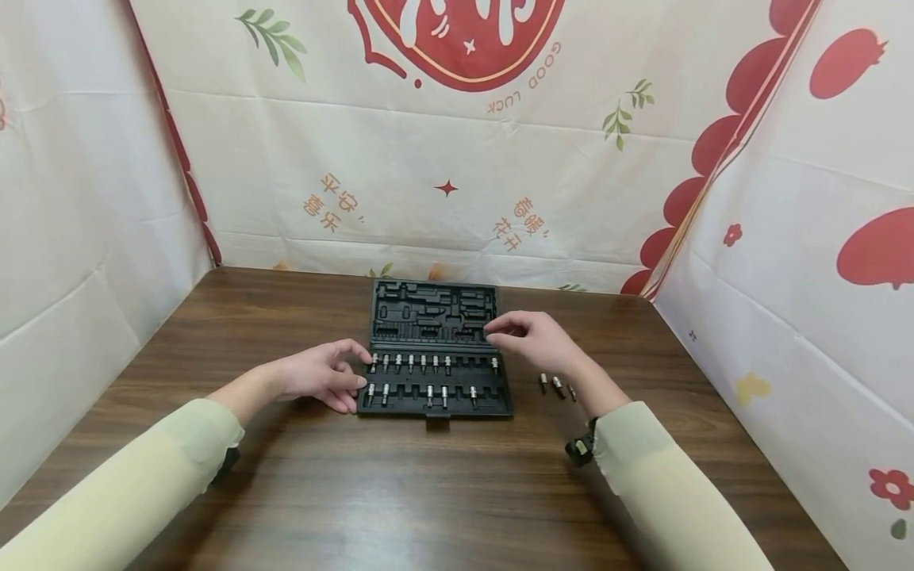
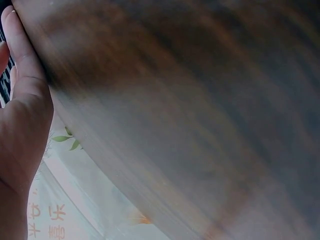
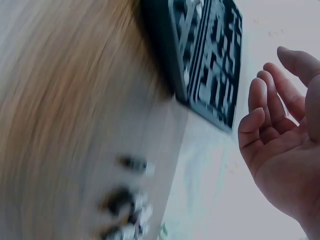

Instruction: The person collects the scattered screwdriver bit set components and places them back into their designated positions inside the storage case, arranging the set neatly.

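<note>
Left hand (image 1: 321, 379) rests at the left edge of the black tool tray (image 1: 434, 349), fingers loosely curved, fingertips touching or just beside the tray's near-left corner; nothing pinched that I can make out, and its wrist view shows only the side of the hand against blurred wood. The tray lies flat between the two hands, centre of the table, long axis running away from the person, a near half and a far half. Near half holds two rows of upright silver-tipped bits (image 1: 410, 363), with several slots bare, mostly toward the right end; the far half shows only moulded recesses. Right hand (image 1: 531, 339) hovers over the tray's right edge about where the halves meet, fingers relaxed and pointing left, empty; the right wrist view confirms an open palm with nothing in it. Just right of the tray, close under that wrist, three loose bits (image 1: 557, 386) lie on their sides on the wood, apart from the tray and from each other. My reading: the right hand is much the nearer to these, the left is set on the tray's far side from them. Surface is a dark wood-grain table (image 1: 443, 484). Cream cloth backdrop (image 1: 443, 159) with red prints hangs on three sides.
</note>
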`<action>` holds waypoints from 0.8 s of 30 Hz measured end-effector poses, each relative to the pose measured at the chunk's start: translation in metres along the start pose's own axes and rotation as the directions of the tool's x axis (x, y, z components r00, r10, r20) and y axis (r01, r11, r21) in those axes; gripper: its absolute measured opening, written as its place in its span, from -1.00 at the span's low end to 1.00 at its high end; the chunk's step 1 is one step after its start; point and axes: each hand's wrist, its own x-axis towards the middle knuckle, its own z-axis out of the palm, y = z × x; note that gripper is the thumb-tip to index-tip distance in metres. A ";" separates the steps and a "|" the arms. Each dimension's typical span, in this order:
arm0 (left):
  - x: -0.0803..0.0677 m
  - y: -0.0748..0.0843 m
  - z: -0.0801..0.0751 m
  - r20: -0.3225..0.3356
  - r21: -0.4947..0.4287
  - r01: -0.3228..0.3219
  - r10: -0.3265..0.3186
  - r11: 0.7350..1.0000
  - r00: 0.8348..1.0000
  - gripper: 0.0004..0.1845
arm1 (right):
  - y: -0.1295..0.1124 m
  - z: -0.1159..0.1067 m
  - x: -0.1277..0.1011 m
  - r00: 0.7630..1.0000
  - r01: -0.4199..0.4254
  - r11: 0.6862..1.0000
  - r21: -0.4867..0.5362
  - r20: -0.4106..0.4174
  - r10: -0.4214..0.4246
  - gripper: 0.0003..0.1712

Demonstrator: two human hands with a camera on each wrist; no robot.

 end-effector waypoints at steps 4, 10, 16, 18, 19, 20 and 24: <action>0.002 -0.001 0.000 -0.001 0.005 0.003 -0.003 1.000 1.000 -0.42 | 0.018 -0.019 -0.012 0.999 -0.028 1.000 0.006 -0.034 0.028 -0.64; 0.003 -0.003 -0.001 -0.006 0.000 -0.003 0.003 1.000 1.000 -0.44 | 0.046 -0.044 -0.029 0.993 -0.096 0.995 0.001 -0.070 0.096 -0.62; 0.002 -0.003 -0.001 -0.013 -0.009 -0.009 0.009 1.000 1.000 -0.44 | 0.070 -0.058 -0.042 0.984 -0.167 0.986 0.003 -0.065 0.167 -0.59; 0.002 -0.003 -0.001 -0.012 -0.010 -0.009 0.009 1.000 1.000 -0.44 | 0.076 -0.062 -0.046 0.982 -0.179 0.984 -0.012 -0.059 0.178 -0.59; 0.003 -0.004 -0.001 -0.010 -0.009 -0.010 0.009 1.000 1.000 -0.44 | 0.079 -0.063 -0.048 0.981 -0.185 0.982 -0.026 -0.056 0.184 -0.60; 0.003 -0.004 -0.001 -0.009 -0.010 -0.009 0.009 1.000 1.000 -0.44 | 0.082 -0.065 -0.051 0.981 -0.189 0.981 -0.036 -0.047 0.187 -0.62; 0.004 -0.004 -0.001 -0.004 -0.013 -0.010 0.010 1.000 1.000 -0.43 | 0.092 -0.071 -0.059 0.984 -0.174 0.981 -0.091 0.010 0.175 -0.72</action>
